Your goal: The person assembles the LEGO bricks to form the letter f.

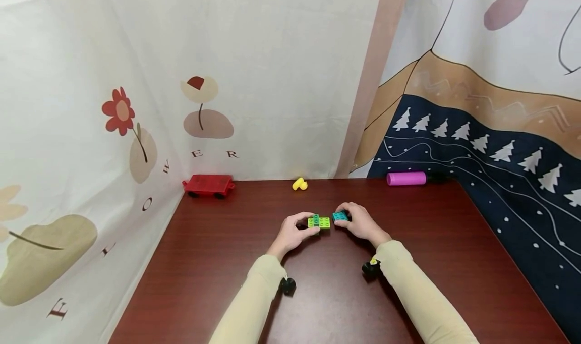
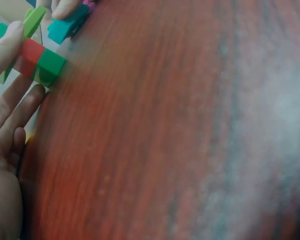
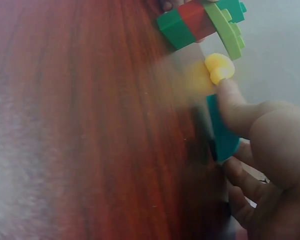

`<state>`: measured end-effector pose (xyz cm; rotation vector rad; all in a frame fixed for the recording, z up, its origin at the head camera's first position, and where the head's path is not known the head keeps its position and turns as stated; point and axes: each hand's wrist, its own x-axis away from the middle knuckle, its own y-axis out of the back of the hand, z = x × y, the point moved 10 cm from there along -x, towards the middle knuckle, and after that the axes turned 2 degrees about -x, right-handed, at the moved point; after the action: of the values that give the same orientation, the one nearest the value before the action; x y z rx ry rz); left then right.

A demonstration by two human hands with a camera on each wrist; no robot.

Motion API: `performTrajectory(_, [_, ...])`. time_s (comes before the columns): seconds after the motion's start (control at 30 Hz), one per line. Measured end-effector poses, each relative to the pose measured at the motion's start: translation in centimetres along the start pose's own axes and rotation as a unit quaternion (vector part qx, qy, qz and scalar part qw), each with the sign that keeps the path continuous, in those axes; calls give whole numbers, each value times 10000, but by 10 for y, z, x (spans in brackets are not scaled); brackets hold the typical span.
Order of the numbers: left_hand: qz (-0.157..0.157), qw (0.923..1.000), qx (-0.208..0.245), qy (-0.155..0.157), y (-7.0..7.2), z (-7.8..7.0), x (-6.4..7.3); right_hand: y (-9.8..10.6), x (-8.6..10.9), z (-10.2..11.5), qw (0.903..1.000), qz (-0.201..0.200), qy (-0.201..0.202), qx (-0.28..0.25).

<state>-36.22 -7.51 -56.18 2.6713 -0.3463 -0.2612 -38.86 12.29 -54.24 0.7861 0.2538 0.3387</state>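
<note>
My left hand [image 1: 292, 234] pinches a small stack of toy building bricks [image 1: 324, 223] between thumb and fingers over the middle of the table. In the left wrist view the stack shows a green brick [image 2: 51, 66] at the bottom, a red brick [image 2: 29, 57] above it, then a lime green piece [image 2: 35, 21] and another green brick on top. Just to its right, my right hand [image 1: 361, 223] pinches a teal brick [image 1: 339, 216], studs up. A narrow gap separates the teal brick from the stack. Part of the teal brick is hidden by the fingers.
Along the back edge of the brown table [image 1: 218, 283] stand a red toy wagon [image 1: 209, 184] at left, a small yellow piece [image 1: 299, 184] in the middle and a purple cylinder [image 1: 406, 178] at right. Printed curtains [image 1: 281, 81] hang behind and beside the table.
</note>
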Motion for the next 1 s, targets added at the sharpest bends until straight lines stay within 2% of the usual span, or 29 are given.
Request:
performTrajectory(0.1, [27, 10000, 3, 33, 0, 1, 0, 3, 2, -3, 9995, -186, -155, -202])
performTrajectory(0.27, [24, 10000, -3, 52, 0, 1, -1, 15, 4, -1, 9941, -630, -262, -838])
performTrajectory(0.5, [45, 10000, 33, 81, -1, 1, 0, 30, 4, 9, 9845, -1104, 49, -1362])
performTrajectory(0.67, [26, 9999, 88, 77, -1, 1, 1, 35, 2, 20, 9822, -1130, 272, -1478])
performTrajectory(1.0, [19, 10000, 5, -83, -1, -1, -1, 31, 3, 50, 9823, -872, 665, -1522])
